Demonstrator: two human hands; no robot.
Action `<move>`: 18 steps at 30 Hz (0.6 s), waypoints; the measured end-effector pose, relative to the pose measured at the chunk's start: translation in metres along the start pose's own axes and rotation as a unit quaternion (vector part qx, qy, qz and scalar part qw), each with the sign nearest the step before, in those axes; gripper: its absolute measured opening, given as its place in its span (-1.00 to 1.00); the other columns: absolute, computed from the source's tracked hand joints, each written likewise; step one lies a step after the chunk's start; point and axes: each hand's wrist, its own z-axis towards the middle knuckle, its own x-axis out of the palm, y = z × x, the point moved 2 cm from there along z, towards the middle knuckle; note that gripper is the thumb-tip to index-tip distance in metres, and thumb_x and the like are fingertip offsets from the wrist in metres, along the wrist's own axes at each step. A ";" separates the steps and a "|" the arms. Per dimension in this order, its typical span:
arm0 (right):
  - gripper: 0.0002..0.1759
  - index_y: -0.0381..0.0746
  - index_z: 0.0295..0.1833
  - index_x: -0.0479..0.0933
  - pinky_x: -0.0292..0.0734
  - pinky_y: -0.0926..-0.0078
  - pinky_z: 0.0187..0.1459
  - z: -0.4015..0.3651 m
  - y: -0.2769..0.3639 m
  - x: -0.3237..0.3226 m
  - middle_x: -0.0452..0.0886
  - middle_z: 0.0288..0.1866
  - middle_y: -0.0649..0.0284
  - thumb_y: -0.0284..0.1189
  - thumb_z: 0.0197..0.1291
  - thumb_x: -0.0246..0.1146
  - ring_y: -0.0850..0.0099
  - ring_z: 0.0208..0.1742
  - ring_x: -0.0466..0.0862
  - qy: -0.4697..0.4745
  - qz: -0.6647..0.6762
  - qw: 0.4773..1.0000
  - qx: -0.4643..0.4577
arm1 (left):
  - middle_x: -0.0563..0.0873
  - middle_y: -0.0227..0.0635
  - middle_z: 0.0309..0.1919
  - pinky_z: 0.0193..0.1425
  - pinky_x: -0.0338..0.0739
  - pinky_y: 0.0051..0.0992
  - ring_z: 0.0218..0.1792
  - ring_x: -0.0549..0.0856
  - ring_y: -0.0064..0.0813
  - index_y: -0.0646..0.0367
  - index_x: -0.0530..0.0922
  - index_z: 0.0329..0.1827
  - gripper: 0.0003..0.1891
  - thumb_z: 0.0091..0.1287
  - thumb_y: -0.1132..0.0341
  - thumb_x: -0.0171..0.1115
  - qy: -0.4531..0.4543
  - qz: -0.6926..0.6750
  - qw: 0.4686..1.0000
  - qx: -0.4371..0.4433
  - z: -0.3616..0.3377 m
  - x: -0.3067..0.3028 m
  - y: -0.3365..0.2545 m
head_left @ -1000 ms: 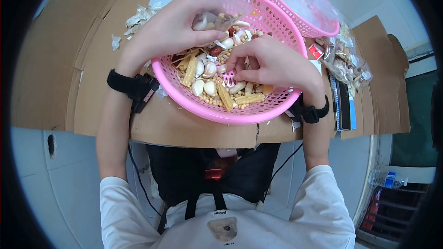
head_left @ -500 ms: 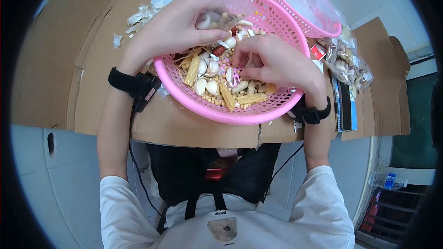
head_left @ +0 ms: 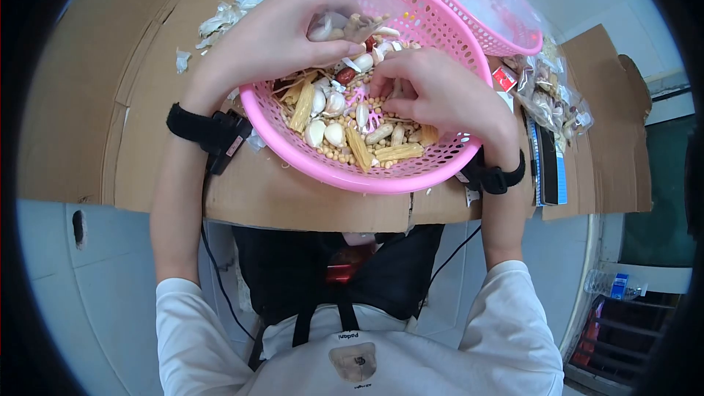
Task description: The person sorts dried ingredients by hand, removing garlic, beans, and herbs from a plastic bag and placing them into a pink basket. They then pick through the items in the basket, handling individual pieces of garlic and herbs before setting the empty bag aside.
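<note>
A pink plastic basket [head_left: 323, 170] with a pierced wall holds a mix of dry foods. Among them are soybeans [head_left: 334, 152], garlic cloves [head_left: 315, 133], unshelled peanuts [head_left: 379, 133], tofu-skin sticks [head_left: 400, 152] and a red date [head_left: 345, 75]. My left hand [head_left: 293, 33], over the basket's far left part, is closed on a clear plastic bag [head_left: 359, 27] with pale, peanut-like pieces in it. Down in the basket, my right hand [head_left: 440, 92] has its fingers curled toward the thumb above the soybeans. Whatever lies between those fingers is mostly hidden.
A second pink basket [head_left: 528, 49] with clear plastic inside stands at the back right. Bagged dry goods [head_left: 561, 95], a red packet [head_left: 504, 78] and a black-and-blue box [head_left: 548, 165] lie on the right. Papery peelings [head_left: 220, 22] lie left on the cardboard [head_left: 293, 202].
The view has shifted slightly, so the basket appears a little higher and further left. Both hands keep nearly the same pose, the left still on the bag and the right among the foods.
</note>
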 end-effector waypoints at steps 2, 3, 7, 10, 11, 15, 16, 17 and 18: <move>-0.82 -0.33 -0.09 0.73 0.67 0.15 -0.02 0.001 -0.002 0.001 0.79 -0.24 0.03 -0.52 0.20 0.42 0.07 -0.17 0.80 -0.022 0.001 0.999 -0.042 | 0.79 -0.26 -0.15 -0.12 0.53 -0.40 -0.23 0.63 -0.47 0.27 0.71 0.17 -0.56 0.34 0.19 0.55 -0.015 0.001 1.000 0.020 0.001 -0.001 0.002; -0.82 -0.33 -0.09 0.73 0.67 0.15 -0.02 0.002 -0.002 0.001 0.79 -0.24 0.03 -0.52 0.20 0.42 0.07 -0.17 0.80 -0.023 0.001 0.999 -0.044 | 0.79 -0.26 -0.15 -0.12 0.53 -0.40 -0.24 0.62 -0.47 0.27 0.71 0.18 -0.55 0.34 0.19 0.56 -0.015 -0.002 1.000 0.024 0.001 -0.001 0.002; -0.82 -0.33 -0.09 0.73 0.67 0.15 -0.02 0.001 0.001 -0.001 0.79 -0.23 0.01 -0.53 0.19 0.41 0.07 -0.15 0.80 -0.014 -0.001 1.000 -0.025 | 0.80 -0.26 -0.13 -0.09 0.54 -0.40 -0.22 0.63 -0.47 0.27 0.71 0.18 -0.55 0.34 0.18 0.56 -0.005 -0.003 1.000 0.004 -0.001 -0.002 -0.003; -0.83 -0.34 -0.11 0.73 0.67 0.15 -0.02 0.000 -0.002 0.004 0.79 -0.24 0.00 -0.55 0.18 0.40 0.07 -0.15 0.81 -0.011 0.003 1.000 -0.020 | 0.80 -0.27 -0.14 -0.11 0.52 -0.40 -0.22 0.62 -0.47 0.27 0.71 0.18 -0.54 0.33 0.17 0.57 0.026 0.008 0.999 -0.040 0.001 -0.004 -0.007; -0.84 -0.34 -0.12 0.73 0.67 0.14 -0.02 0.001 -0.003 0.003 0.79 -0.24 0.00 -0.55 0.18 0.40 0.07 -0.15 0.81 -0.016 -0.001 1.000 -0.024 | 0.80 -0.27 -0.14 -0.11 0.52 -0.40 -0.22 0.62 -0.47 0.27 0.71 0.18 -0.54 0.33 0.17 0.57 0.023 0.009 0.999 -0.039 0.001 -0.003 -0.004; -0.85 -0.33 -0.14 0.73 0.68 0.14 -0.04 0.003 -0.002 0.001 0.79 -0.26 0.01 -0.55 0.18 0.40 0.07 -0.18 0.81 -0.014 -0.009 0.999 -0.042 | 0.80 -0.26 -0.14 -0.08 0.54 -0.39 -0.20 0.65 -0.47 0.26 0.71 0.18 -0.55 0.33 0.18 0.56 -0.016 -0.004 0.999 0.028 0.000 -0.003 0.000; -0.86 -0.33 -0.14 0.74 0.68 0.14 -0.04 0.003 -0.002 0.001 0.78 -0.27 0.01 -0.54 0.19 0.40 0.07 -0.18 0.81 -0.014 -0.006 0.999 -0.040 | 0.80 -0.25 -0.13 -0.05 0.55 -0.38 -0.19 0.66 -0.47 0.26 0.72 0.18 -0.55 0.33 0.19 0.56 -0.015 0.001 1.000 0.014 -0.001 -0.002 -0.001; -0.86 -0.32 -0.14 0.74 0.68 0.14 -0.04 0.002 -0.003 0.002 0.78 -0.28 0.01 -0.53 0.19 0.40 0.06 -0.19 0.80 -0.014 -0.003 0.999 -0.037 | 0.80 -0.25 -0.13 -0.05 0.55 -0.38 -0.19 0.66 -0.47 0.26 0.72 0.18 -0.55 0.33 0.19 0.56 -0.014 0.000 1.000 0.014 0.000 -0.003 -0.004; -0.86 -0.32 -0.14 0.74 0.68 0.14 -0.04 0.001 -0.003 0.003 0.78 -0.28 0.01 -0.53 0.19 0.40 0.06 -0.19 0.80 -0.013 0.000 0.999 -0.034 | 0.80 -0.24 -0.12 -0.01 0.57 -0.37 -0.17 0.67 -0.44 0.27 0.71 0.18 -0.55 0.33 0.19 0.56 0.006 0.010 1.000 -0.024 0.000 -0.006 -0.008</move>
